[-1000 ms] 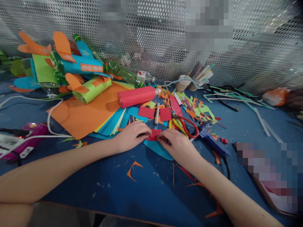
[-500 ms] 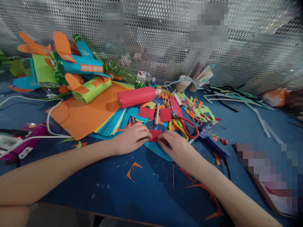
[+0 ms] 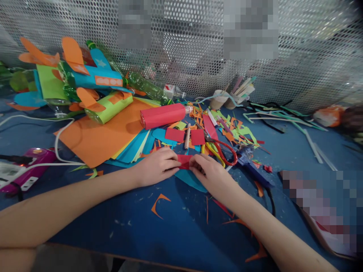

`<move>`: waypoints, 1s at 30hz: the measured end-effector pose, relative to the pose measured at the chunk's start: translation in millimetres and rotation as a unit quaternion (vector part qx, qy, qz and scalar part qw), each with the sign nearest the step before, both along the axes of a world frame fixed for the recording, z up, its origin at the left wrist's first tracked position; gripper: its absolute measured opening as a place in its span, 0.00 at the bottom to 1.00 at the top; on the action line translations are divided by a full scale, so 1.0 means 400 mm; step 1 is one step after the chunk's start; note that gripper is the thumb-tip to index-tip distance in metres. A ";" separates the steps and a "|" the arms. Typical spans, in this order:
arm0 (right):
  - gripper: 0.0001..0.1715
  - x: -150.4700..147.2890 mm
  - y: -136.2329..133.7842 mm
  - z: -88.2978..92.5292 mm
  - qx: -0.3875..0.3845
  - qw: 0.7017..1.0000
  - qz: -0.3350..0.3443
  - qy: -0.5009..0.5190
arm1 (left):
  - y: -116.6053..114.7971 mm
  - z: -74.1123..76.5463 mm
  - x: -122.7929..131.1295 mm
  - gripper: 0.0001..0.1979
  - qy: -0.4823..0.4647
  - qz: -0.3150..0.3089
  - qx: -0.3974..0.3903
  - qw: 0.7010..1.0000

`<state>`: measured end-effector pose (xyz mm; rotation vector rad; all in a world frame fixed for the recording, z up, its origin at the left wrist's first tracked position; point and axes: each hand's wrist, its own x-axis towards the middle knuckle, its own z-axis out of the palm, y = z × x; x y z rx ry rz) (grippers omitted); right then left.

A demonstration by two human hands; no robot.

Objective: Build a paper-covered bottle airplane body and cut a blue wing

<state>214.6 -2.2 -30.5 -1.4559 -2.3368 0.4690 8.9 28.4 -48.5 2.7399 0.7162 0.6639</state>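
- Resting both forearms on the blue table (image 3: 176, 226), converging toward centre.
- Left hand (image 3: 155, 166) lying palm-down, fingers curled, pinching the left end of a small red paper piece (image 3: 184, 161).
- Right hand (image 3: 211, 175) lying knuckles-up, fingertips closed on the right end of the same piece.
- Red paper piece appearing small, folded, flat-coloured; sitting between both hands, over a teal paper cutout (image 3: 190, 178), near red-handled scissors (image 3: 224, 149) and a red-wrapped bottle (image 3: 163, 115).
- Showing no legible writing or brand marks anywhere.
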 end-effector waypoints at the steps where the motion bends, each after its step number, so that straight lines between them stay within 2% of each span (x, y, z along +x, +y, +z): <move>1: 0.06 0.000 0.000 0.002 0.000 1.000 0.001 -0.003 | 0.000 -0.001 0.000 0.12 -0.001 0.001 0.000 1.000; 9: 0.05 0.003 0.003 -0.005 0.003 1.000 0.001 -0.002 | 0.017 0.001 0.007 0.10 -0.050 0.055 -0.097 0.992; 13: 0.05 0.005 0.003 -0.007 0.002 1.000 0.001 -0.005 | 0.021 0.006 0.013 0.10 -0.045 0.075 -0.136 0.987; 21: 0.07 0.016 0.003 0.001 -0.021 1.000 0.007 0.013 | 0.017 -0.002 0.016 0.07 -0.058 0.077 -0.146 0.985; 30: 0.07 0.010 0.001 0.004 0.000 1.000 0.001 -0.010 | 0.015 0.005 0.024 0.07 -0.063 0.079 -0.148 0.984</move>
